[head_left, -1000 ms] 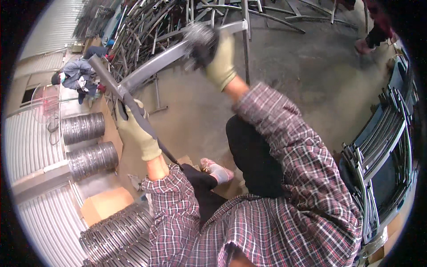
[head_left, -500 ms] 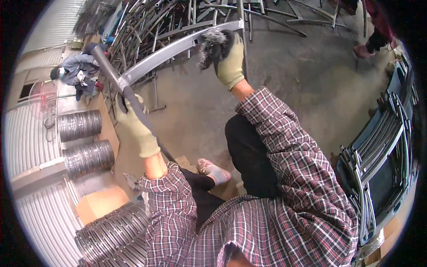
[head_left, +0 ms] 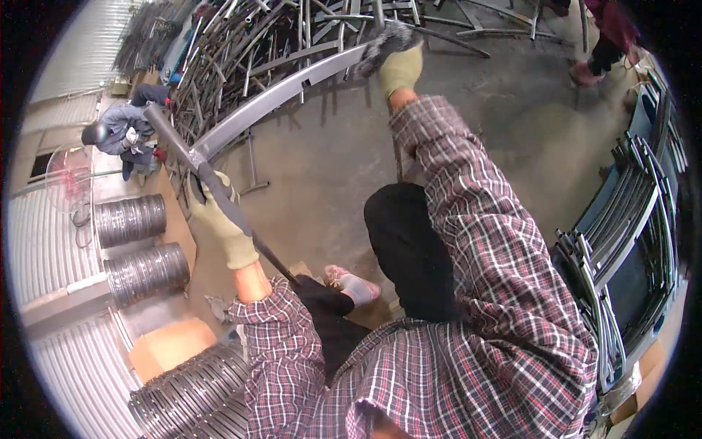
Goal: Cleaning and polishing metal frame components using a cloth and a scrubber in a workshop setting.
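A grey metal frame stands before me, its curved crossbar (head_left: 281,91) joining two dark tubes. My left hand (head_left: 223,219), in a pale yellow glove with dark palm coating, is closed around the left tube (head_left: 168,130), just below the joint. My right hand (head_left: 402,69), gloved alike, is closed on a fuzzy grey wad of steel wool (head_left: 371,57). It presses the wad at the crossbar's right end, by the right tube (head_left: 378,13). My hand and the wad cover that joint.
A heap of metal tubes (head_left: 252,62) lies beyond the frame. At left are a crouching co-worker (head_left: 128,132), a fan (head_left: 69,172), and wire-like bundles (head_left: 131,221). Another person (head_left: 610,44) stands far right. Curved metal parts fill a blue rack (head_left: 629,227) on the right.
My right hand has slid the steel wool along the crossbar, away from me and to the right end. My left hand keeps its grip on the tube.
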Available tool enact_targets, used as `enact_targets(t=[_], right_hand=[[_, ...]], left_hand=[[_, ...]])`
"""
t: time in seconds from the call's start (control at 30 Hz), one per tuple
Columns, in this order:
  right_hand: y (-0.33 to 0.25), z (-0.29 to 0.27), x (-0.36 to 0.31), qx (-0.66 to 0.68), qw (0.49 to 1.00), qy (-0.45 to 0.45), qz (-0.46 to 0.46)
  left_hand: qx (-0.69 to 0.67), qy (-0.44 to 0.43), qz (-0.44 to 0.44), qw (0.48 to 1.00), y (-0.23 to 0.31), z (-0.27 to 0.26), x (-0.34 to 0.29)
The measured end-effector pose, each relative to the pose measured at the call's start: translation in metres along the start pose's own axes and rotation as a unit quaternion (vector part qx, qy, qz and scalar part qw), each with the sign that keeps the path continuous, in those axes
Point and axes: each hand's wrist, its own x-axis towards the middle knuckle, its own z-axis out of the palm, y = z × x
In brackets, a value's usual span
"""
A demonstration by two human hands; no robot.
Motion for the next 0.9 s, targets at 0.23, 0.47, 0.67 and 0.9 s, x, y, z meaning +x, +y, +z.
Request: enact_targets(t=[0.23,0.47,0.67,0.9], right_hand=[[-0.02,0.02,-0.016,0.179,0.983,0.035,0.002],[-0.114,0.031,-0.147,0.065,0.942,0.035,-0.328],[-0.07,0.007,-0.043,0.245,0.968,0.036,-0.027],[-0.21,-0.025,-0.209,0.181,0.865,-0.066,-0.463]], left_hand=[[0.01,0.008,0.003,1.0,-0.003,-0.017,-0.004],[0.016,0.061,-0.01,0.998,-0.001,-0.035,-0.008],[-0.024,0.008,0.068,0.997,-0.007,-0.023,-0.019],[0.06,0.025,0.197,0.978,0.011,-0.01,-0.026]])
